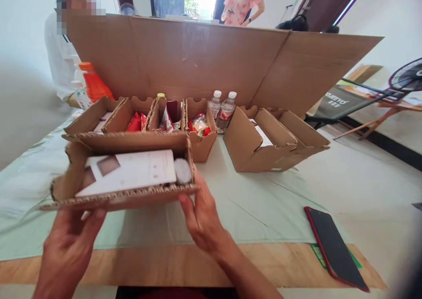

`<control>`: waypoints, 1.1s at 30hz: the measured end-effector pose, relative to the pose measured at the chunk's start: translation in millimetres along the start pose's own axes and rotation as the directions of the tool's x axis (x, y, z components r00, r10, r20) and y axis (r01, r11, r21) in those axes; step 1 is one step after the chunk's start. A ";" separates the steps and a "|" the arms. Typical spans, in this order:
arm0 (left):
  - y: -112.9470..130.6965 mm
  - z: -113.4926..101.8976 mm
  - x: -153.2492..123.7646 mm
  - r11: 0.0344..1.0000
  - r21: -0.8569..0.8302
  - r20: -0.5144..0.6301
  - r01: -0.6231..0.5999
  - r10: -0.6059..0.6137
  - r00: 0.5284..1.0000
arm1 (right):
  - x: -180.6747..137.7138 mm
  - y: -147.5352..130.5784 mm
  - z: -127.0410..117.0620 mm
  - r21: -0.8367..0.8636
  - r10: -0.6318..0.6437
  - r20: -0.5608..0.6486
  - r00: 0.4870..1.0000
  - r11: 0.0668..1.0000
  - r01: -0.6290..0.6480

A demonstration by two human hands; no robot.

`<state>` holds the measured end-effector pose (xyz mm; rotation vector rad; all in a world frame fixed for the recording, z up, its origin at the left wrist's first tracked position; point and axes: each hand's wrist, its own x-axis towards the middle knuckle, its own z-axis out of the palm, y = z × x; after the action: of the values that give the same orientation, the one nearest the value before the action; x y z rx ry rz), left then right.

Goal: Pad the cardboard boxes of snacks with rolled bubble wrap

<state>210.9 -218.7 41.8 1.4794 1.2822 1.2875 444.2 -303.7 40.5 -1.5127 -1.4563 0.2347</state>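
Counter (227, 215): phone (336, 248) at right, panel (204, 57) behind, two bottles (226, 114) between bins (204, 149); nearer, box (132, 201) containing white carton (141, 171) and round grey item (183, 171), held by left hand (70, 242) and right hand (204, 220)

Motion blurs the open brown corrugated-cardboard box (138, 143), and the print on the white rectangular carton (145, 171) inside is unreadable; the round grey object (182, 171) at its end is too smeared to identify. Some fingertips of the bare left hand (67, 246) are hidden beneath the box. The black, red-edged phone (334, 246) covers most of a flat green card (319, 254). The right edge cuts off the round black caged fan (407, 79).
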 end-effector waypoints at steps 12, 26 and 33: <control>-28.3 74.5 -89.5 0.978 -0.159 0.479 0.132 -0.040 0.877 | -113.1 30.1 -94.0 -0.268 0.261 -0.203 0.944 0.912 -0.310; -27.9 216.0 -41.6 0.990 -0.143 0.604 -0.020 0.103 0.790 | -164.4 84.2 -108.8 -0.071 0.446 -0.507 0.738 0.831 -0.551; -41.6 218.8 -96.2 0.988 -0.119 0.645 -0.100 0.153 0.748 | -143.3 138.4 -149.4 0.232 0.572 -0.267 0.775 0.819 -0.525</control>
<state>419.6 -292.4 -57.7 1.7664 0.6615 0.7556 603.4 -470.6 -53.5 -1.7335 -0.6872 0.4102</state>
